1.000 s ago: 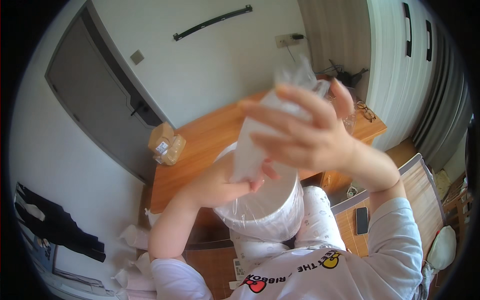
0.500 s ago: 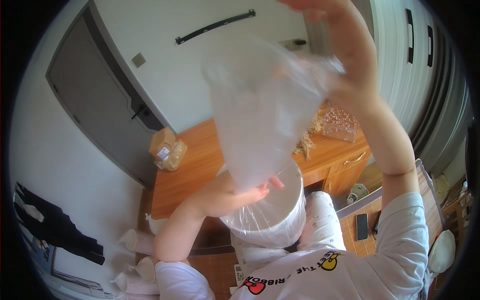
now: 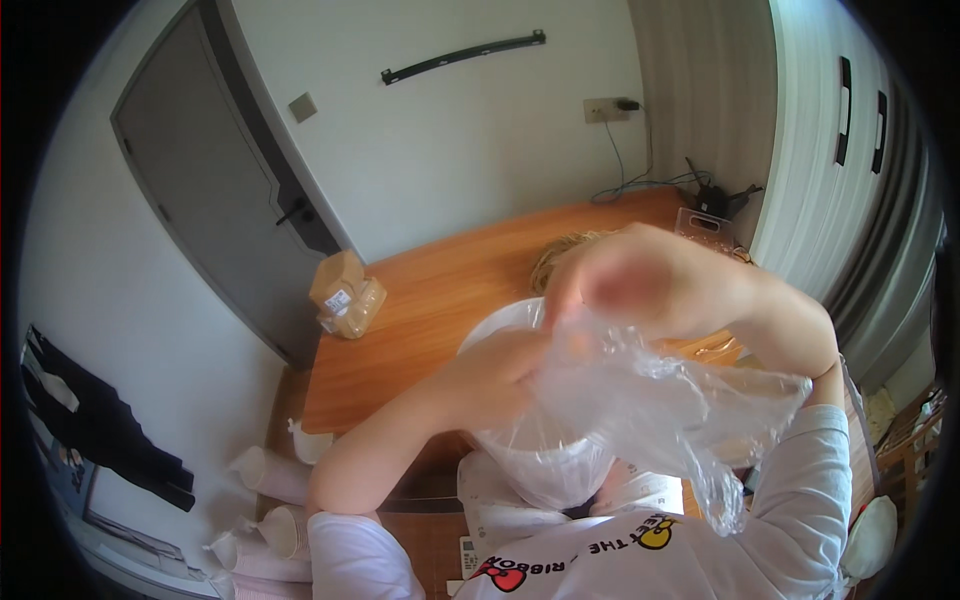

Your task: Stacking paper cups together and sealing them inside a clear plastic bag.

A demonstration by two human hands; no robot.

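Observation:
In front of me, between my legs, stands a white bucket with clear plastic wrapped round its outside. A clear, crumpled plastic bag trails from my hands over the bucket and out to the right, across my right sleeve. My left hand grips the bag above the bucket, its fingertips partly covered by the film. Close beside it, my right hand is bent at the wrist with fingers closed on the gathered bag; motion blurs it somewhat.
A wooden desk spans behind the bucket. It carries brown packages at left, a tan fibrous bundle, a clear box and a black router with cables. White cup-shaped containers lie on the floor at left.
My right hand has come down from high up to beside my left hand. The bag, stretched tall above the bucket before, has collapsed and swung right. The view has shifted slightly.

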